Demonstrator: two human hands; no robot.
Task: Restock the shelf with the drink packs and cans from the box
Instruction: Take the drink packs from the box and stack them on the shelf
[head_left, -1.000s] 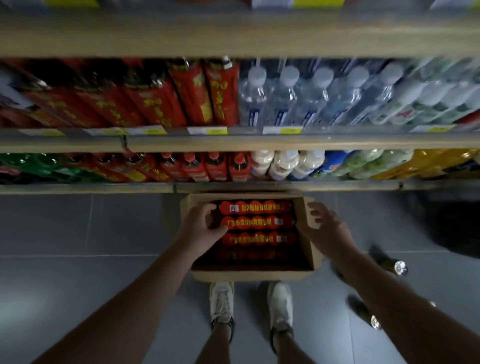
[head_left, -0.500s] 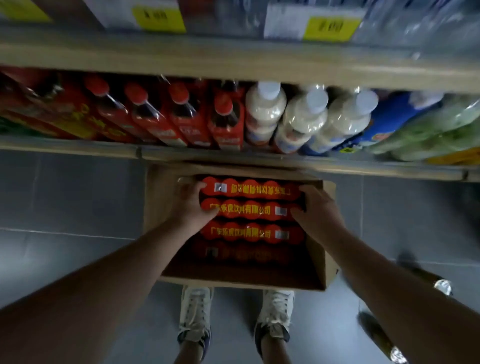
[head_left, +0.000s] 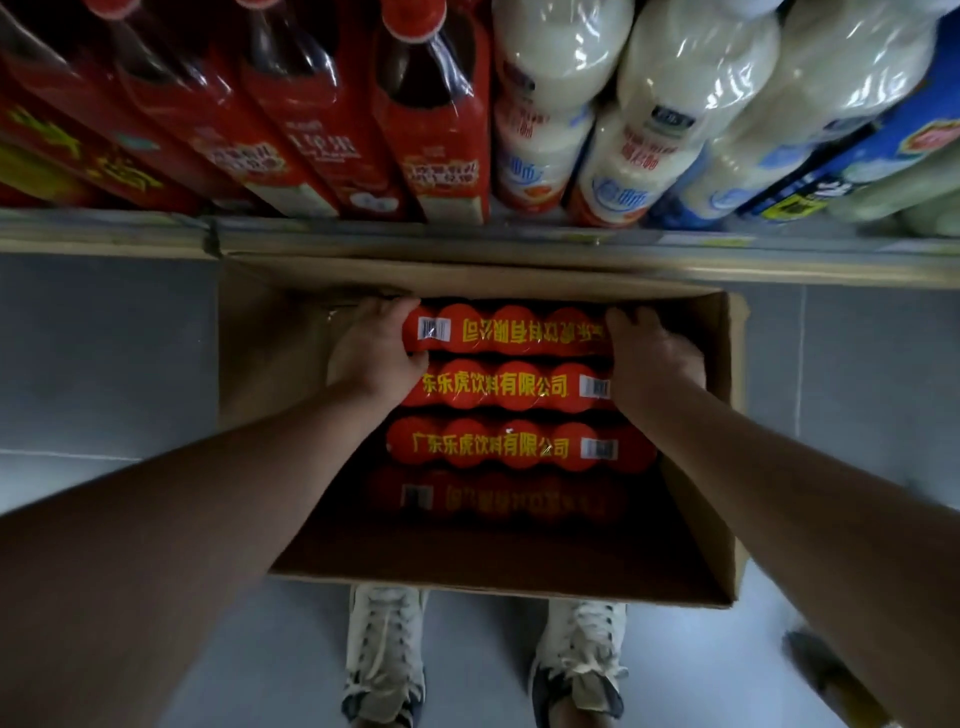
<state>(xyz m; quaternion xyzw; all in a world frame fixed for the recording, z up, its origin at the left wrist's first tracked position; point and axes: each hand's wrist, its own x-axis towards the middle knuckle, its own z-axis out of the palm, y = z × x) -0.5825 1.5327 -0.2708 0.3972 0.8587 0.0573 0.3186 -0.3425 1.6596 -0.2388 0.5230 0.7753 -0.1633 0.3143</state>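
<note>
An open cardboard box (head_left: 719, 415) sits on the grey floor against the bottom shelf (head_left: 467, 244). Inside lie several red shrink-wrapped drink packs with yellow lettering, side by side. My left hand (head_left: 376, 348) grips the left end of the farthest drink pack (head_left: 514, 330), fingers curled over its edge. Its right end is clasped by my right hand (head_left: 652, 353). The nearest pack (head_left: 498, 496) lies in shadow.
The bottom shelf holds red bottled drink packs (head_left: 322, 119) on the left, wrapped white milk bottles (head_left: 623, 114) in the middle, blue and green packs at right. My two white shoes (head_left: 384, 660) stand just behind the box. A bottle (head_left: 831, 680) lies on the floor at lower right.
My head has dropped closer to the box. Both hands moved from the box rim down onto the ends of the farthest red pack and closed on it.
</note>
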